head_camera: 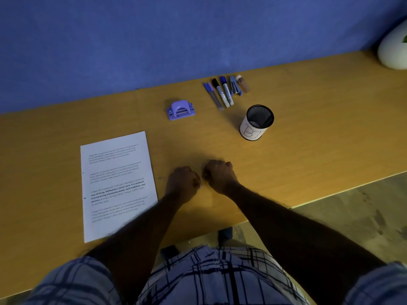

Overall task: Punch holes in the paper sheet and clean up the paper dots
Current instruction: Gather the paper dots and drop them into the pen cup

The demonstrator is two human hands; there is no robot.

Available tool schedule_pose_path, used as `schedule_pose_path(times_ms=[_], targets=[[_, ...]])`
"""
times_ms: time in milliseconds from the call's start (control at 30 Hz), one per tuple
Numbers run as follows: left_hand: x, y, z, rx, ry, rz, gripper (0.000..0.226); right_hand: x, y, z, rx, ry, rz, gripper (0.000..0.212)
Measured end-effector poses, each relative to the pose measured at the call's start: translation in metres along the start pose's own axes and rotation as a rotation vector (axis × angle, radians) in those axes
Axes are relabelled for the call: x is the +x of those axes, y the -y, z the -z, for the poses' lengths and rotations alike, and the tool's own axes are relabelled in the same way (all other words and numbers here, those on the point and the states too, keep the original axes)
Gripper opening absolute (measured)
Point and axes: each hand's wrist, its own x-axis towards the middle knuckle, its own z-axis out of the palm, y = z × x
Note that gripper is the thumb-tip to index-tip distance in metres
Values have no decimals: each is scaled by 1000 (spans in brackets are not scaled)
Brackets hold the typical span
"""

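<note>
A white printed paper sheet (116, 186) lies flat on the yellow-brown wooden table (308, 133), left of both hands. Its lower right corner is hidden under the left forearm. Two tiny dark marks sit along the sheet's left edge, too small to tell whether they are punched holes. The text on the page is blurred, and only a few bold lines stand out.

The left hand (182, 183) and right hand (219, 175) hover close together over the bare wood just right of the sheet, knuckles up. The fingers of both are curled under into fists. Nothing shows in either fist, but the fingertips are tucked out of sight, so a speck pinched beneath them could not be seen. No paper dots can be made out on the dim tabletop.

Farther back stands a small purple plastic hole punch (180, 110), well apart from the sheet. To its right lies a row of pens and markers (220, 93) with two small items at the end that are hard to identify. Nearer stands a black mesh pen cup with a white label (256, 123). A white rounded object (394, 49) is cut off at the upper right edge, against the blue wall (154, 40). A plaid shirt (209, 276) fills the bottom of the view.
</note>
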Motion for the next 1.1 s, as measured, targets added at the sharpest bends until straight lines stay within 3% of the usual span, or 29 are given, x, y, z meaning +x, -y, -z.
schedule_pose_path(times_ms=[233, 367, 567, 933, 1100], targets=[[4, -2, 8, 24, 83, -42, 19, -1, -1, 2, -92, 44, -33, 20], [6, 2, 15, -114, 104, 7, 16, -1, -18, 8, 96, 18, -192, 21], [13, 6, 23, -273, 143, 73, 13, -5, -20, 16, 234, 39, -78, 12], [12, 10, 34, -428, -91, 150, 12, -13, 4, -11, 73, -190, -160, 18], [8, 16, 35, -436, -98, 133, 11, -9, 13, -14, 9, -178, -234, 22]])
